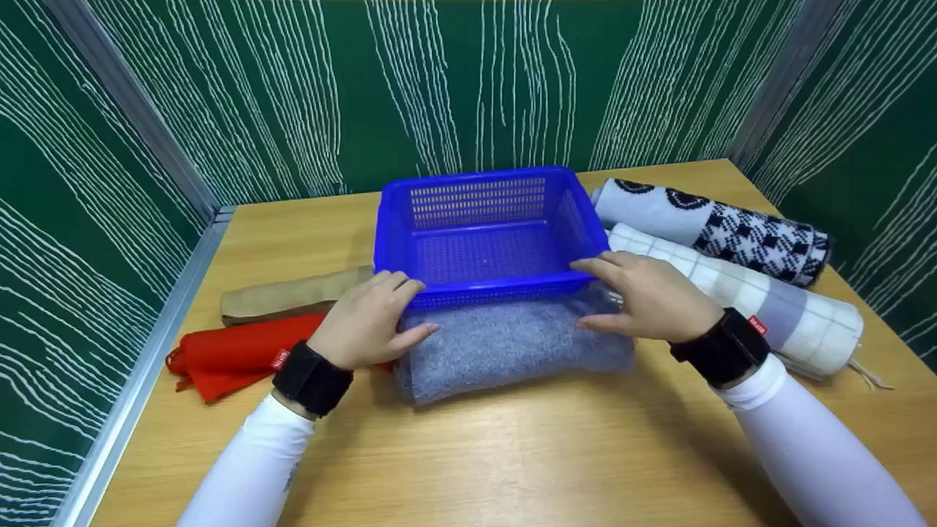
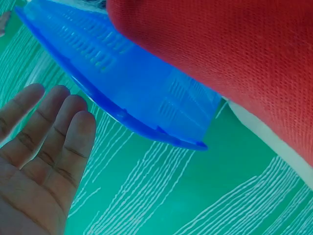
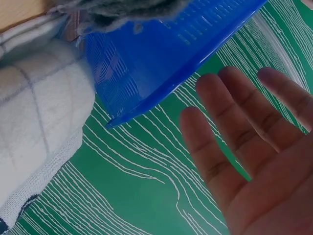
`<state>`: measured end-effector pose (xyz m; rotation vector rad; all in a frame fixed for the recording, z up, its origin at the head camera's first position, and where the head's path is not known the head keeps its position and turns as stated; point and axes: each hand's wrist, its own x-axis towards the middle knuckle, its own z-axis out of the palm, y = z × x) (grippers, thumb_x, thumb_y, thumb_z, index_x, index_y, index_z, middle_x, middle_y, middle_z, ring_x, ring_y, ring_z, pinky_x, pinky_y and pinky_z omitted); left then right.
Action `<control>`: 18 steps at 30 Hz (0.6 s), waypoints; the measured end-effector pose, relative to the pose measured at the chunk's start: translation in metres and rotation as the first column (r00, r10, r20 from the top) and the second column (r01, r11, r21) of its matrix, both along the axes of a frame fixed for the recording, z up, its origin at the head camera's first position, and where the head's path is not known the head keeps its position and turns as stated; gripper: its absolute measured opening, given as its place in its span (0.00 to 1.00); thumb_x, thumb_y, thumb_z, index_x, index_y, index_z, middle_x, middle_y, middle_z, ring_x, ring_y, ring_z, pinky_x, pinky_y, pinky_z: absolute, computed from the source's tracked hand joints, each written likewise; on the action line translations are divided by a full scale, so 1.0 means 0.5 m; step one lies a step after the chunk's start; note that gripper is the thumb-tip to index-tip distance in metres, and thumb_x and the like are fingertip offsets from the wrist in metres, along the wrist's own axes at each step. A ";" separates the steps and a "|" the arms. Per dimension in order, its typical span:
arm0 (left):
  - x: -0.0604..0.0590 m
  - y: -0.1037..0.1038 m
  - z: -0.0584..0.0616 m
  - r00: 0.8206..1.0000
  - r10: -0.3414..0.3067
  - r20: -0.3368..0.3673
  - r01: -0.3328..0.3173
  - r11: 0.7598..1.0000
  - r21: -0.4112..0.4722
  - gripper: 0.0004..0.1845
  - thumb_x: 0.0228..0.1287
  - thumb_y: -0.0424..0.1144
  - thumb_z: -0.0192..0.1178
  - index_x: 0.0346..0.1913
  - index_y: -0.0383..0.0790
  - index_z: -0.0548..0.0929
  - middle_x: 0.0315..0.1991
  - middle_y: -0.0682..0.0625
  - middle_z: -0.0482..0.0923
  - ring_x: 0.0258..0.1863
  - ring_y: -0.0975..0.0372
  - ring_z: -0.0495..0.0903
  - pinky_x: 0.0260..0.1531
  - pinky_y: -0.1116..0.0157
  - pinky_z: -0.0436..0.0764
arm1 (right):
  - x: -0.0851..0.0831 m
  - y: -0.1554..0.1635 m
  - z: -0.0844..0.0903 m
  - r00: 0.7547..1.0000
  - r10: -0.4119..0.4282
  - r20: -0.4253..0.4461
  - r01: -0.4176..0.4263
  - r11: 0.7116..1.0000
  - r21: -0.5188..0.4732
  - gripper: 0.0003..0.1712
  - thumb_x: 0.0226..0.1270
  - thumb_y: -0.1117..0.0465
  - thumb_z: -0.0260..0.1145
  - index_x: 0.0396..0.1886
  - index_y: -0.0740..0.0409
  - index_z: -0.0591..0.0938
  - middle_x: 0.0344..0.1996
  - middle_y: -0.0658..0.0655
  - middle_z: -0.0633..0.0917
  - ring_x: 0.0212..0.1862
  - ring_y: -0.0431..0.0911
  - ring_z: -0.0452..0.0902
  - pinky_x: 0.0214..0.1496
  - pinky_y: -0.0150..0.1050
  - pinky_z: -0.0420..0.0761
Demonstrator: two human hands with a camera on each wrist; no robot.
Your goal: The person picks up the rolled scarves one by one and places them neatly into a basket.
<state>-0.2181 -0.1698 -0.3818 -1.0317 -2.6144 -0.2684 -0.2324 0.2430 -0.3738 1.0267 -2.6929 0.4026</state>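
A blue plastic basket [image 1: 505, 286] with perforated walls stands in the middle, nothing inside it. My left hand [image 1: 366, 318] hovers by its front left corner, and my right hand [image 1: 651, 296] by its front right corner. Both wrist views show the fingers fairly straight and a gap between them and the basket's rim; left hand [image 2: 44, 156], right hand [image 3: 254, 142]. Directly in front of the basket lies a grey rolled fabric bundle [image 1: 512, 348], between the two hands. Neither hand visibly holds anything.
Left of the basket lie a red rolled scarf [image 1: 241, 348] and a tan roll [image 1: 293, 293]. On the right are a white checked roll [image 1: 739, 293] with fringe and a black-and-white patterned roll [image 1: 710, 219]. Green walls with white lines enclose the wooden table [image 1: 498, 461].
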 end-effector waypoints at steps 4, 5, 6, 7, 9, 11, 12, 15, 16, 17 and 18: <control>0.007 0.004 0.000 1.000 -0.009 -0.010 0.009 1.000 -0.009 0.29 0.72 0.59 0.70 0.58 0.36 0.85 0.44 0.45 0.84 0.43 0.52 0.83 0.45 0.53 0.88 | 0.003 -0.002 -0.005 1.000 0.009 0.002 -0.009 1.000 0.006 0.48 0.56 0.43 0.86 0.70 0.63 0.81 0.56 0.65 0.89 0.51 0.57 0.88 0.53 0.57 0.90; 0.009 0.005 -0.001 1.000 -0.010 -0.009 0.009 1.000 -0.014 0.29 0.72 0.59 0.70 0.58 0.37 0.85 0.45 0.45 0.84 0.43 0.52 0.83 0.45 0.53 0.88 | 0.004 -0.002 -0.006 1.000 0.010 0.003 -0.010 1.000 0.009 0.47 0.56 0.43 0.86 0.70 0.63 0.81 0.55 0.64 0.89 0.50 0.56 0.88 0.52 0.57 0.90; 0.010 0.006 -0.002 1.000 -0.012 -0.010 0.012 1.000 -0.016 0.29 0.72 0.59 0.70 0.58 0.37 0.85 0.45 0.45 0.85 0.43 0.52 0.83 0.45 0.54 0.89 | 0.004 -0.003 -0.008 1.000 0.011 0.005 -0.011 1.000 0.012 0.47 0.55 0.43 0.86 0.69 0.63 0.82 0.55 0.64 0.89 0.49 0.56 0.88 0.52 0.56 0.90; 0.012 0.007 -0.002 1.000 -0.015 -0.010 0.015 1.000 -0.019 0.29 0.71 0.59 0.70 0.58 0.37 0.85 0.45 0.45 0.85 0.43 0.52 0.83 0.45 0.54 0.89 | 0.005 -0.004 -0.008 1.000 0.011 0.007 -0.012 1.000 0.014 0.47 0.55 0.43 0.86 0.69 0.63 0.82 0.54 0.63 0.89 0.49 0.55 0.88 0.51 0.56 0.90; 0.014 0.009 -0.002 1.000 -0.022 -0.009 0.022 0.999 -0.024 0.28 0.71 0.58 0.71 0.58 0.37 0.85 0.45 0.45 0.85 0.43 0.52 0.84 0.45 0.54 0.89 | 0.006 -0.006 -0.008 1.000 0.011 0.011 -0.011 1.000 0.017 0.46 0.55 0.43 0.86 0.68 0.62 0.82 0.53 0.63 0.89 0.47 0.54 0.87 0.50 0.55 0.91; 0.016 0.011 -0.002 1.000 -0.026 -0.006 0.025 0.999 -0.028 0.28 0.70 0.58 0.72 0.57 0.37 0.85 0.45 0.45 0.86 0.43 0.52 0.84 0.45 0.54 0.90 | 0.007 -0.008 -0.009 1.000 0.011 0.015 -0.011 1.000 0.023 0.45 0.55 0.42 0.86 0.67 0.62 0.83 0.52 0.62 0.89 0.47 0.53 0.87 0.49 0.55 0.91; 0.017 0.012 -0.002 1.000 -0.029 -0.003 0.029 0.999 -0.029 0.28 0.70 0.58 0.72 0.57 0.36 0.85 0.44 0.44 0.86 0.42 0.52 0.84 0.44 0.54 0.90 | 0.007 -0.009 -0.009 1.000 0.012 0.017 -0.012 1.000 0.023 0.44 0.55 0.42 0.86 0.66 0.62 0.83 0.51 0.62 0.89 0.47 0.54 0.87 0.49 0.55 0.91; 0.019 0.015 -0.004 0.999 -0.041 0.005 0.041 0.999 -0.033 0.28 0.70 0.58 0.72 0.56 0.36 0.85 0.42 0.45 0.85 0.40 0.52 0.84 0.42 0.54 0.89 | 0.007 -0.011 -0.012 0.999 0.016 0.029 -0.017 0.999 0.027 0.42 0.56 0.43 0.86 0.64 0.61 0.85 0.50 0.61 0.90 0.47 0.54 0.88 0.50 0.55 0.91; 0.019 0.016 -0.005 0.999 -0.044 0.008 0.044 0.998 -0.035 0.28 0.71 0.58 0.72 0.56 0.35 0.85 0.41 0.45 0.85 0.40 0.53 0.84 0.41 0.54 0.89 | 0.007 -0.012 -0.014 0.999 0.018 0.033 -0.019 0.999 0.028 0.41 0.56 0.43 0.86 0.64 0.61 0.85 0.50 0.61 0.90 0.47 0.54 0.88 0.50 0.55 0.91; 0.020 0.016 -0.006 0.999 -0.047 0.009 0.047 0.998 -0.037 0.28 0.71 0.58 0.71 0.56 0.35 0.85 0.41 0.45 0.85 0.39 0.53 0.84 0.40 0.55 0.89 | 0.008 -0.013 -0.016 0.999 0.020 0.038 -0.021 0.999 0.030 0.41 0.56 0.43 0.86 0.63 0.61 0.85 0.50 0.60 0.90 0.47 0.54 0.88 0.50 0.55 0.91; 0.021 0.017 -0.007 0.999 -0.051 0.012 0.051 0.998 -0.039 0.28 0.71 0.58 0.71 0.56 0.35 0.85 0.40 0.46 0.85 0.38 0.53 0.84 0.40 0.55 0.89 | 0.008 -0.014 -0.018 0.999 0.020 0.045 -0.022 0.999 0.032 0.41 0.56 0.43 0.86 0.63 0.61 0.86 0.50 0.60 0.90 0.47 0.55 0.89 0.50 0.55 0.91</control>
